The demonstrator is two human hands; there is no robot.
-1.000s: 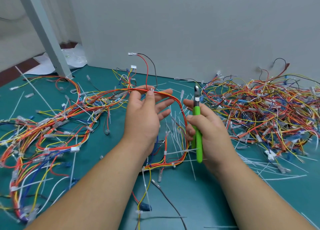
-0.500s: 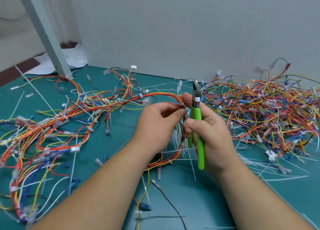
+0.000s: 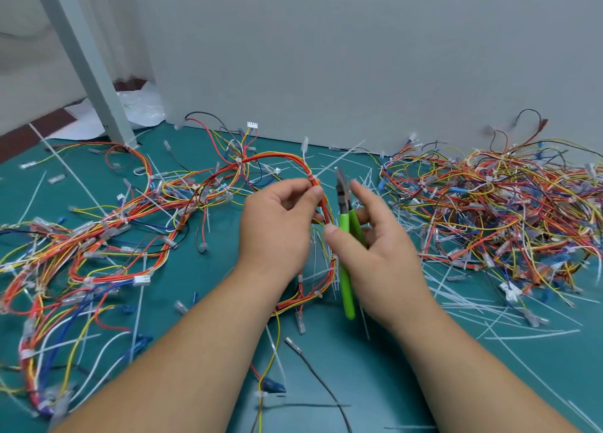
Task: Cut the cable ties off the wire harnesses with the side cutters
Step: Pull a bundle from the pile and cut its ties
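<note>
The left hand (image 3: 274,230) is pinching the wire harness (image 3: 274,157) just below the cable tie (image 3: 314,180), and the right hand (image 3: 381,256), gripping the side cutters (image 3: 346,269) beside that tie, should be catching only its strap.

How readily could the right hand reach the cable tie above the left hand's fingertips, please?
Likely yes: the right hand holds the side cutters right beside the cable tie, with nothing between them.
</note>
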